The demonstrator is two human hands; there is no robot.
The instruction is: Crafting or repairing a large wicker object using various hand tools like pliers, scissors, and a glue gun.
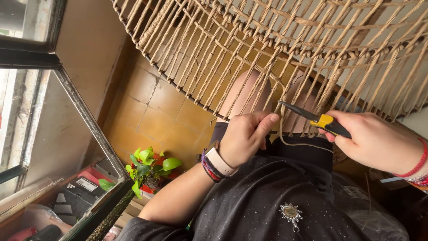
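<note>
The left hand (244,137) pinches a tan cord (273,126) taut; the right hand (372,140) grips yellow-handled pliers (322,120), tips just beside that thumb. A slip could nick the thumb or cut a neighbouring strand of the woven cord panel (267,49) above.

The left hand (244,137) sits just right of the frame's centre, curled into a loose fist, its thumb and forefinger pinched together at the top and pointing toward the upper right. Its bare forearm runs down to the lower left, bent at the elbow, with bands around the wrist. The right hand (376,142) lies at the right edge, fingers wrapped closed in a firm grip, knuckles turned leftward, wrist leaving the frame at the right with bands around it.
</note>
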